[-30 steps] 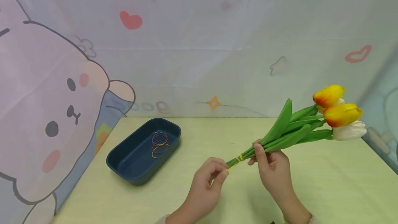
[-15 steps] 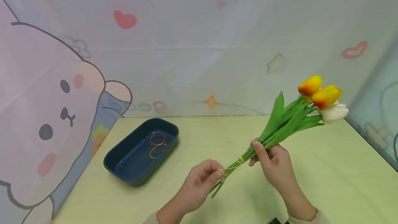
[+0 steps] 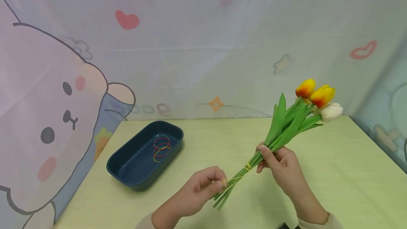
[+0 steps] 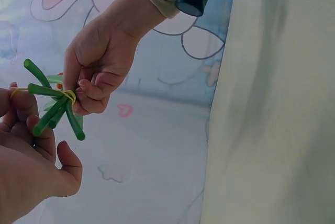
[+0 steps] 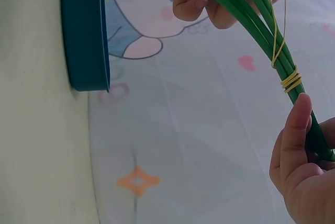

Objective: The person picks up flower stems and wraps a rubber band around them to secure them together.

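Note:
My right hand (image 3: 281, 167) grips a bunch of artificial tulips (image 3: 287, 123) by the stems, just under the leaves. The blooms, yellow-orange and white, point up and to the right. A yellow rubber band (image 5: 291, 79) is wound several times round the stems below that hand. One loop of it stretches down toward the stem ends, where my left hand (image 3: 205, 188) pinches it between thumb and fingers. In the left wrist view the stem ends (image 4: 52, 103) fan out beside the left hand's fingers.
A dark blue tray (image 3: 125, 165) stands on the pale yellow table (image 3: 95, 200) at the left. Several coloured rubber bands (image 3: 162, 147) lie in it. Behind the table hangs a printed cloth (image 3: 197, 63) with a cartoon animal and hearts.
The bunch has tilted more upright, its blooms swinging left. My left hand has moved down and left, drawing out a loop of the rubber band, and the stem ends now show below it.

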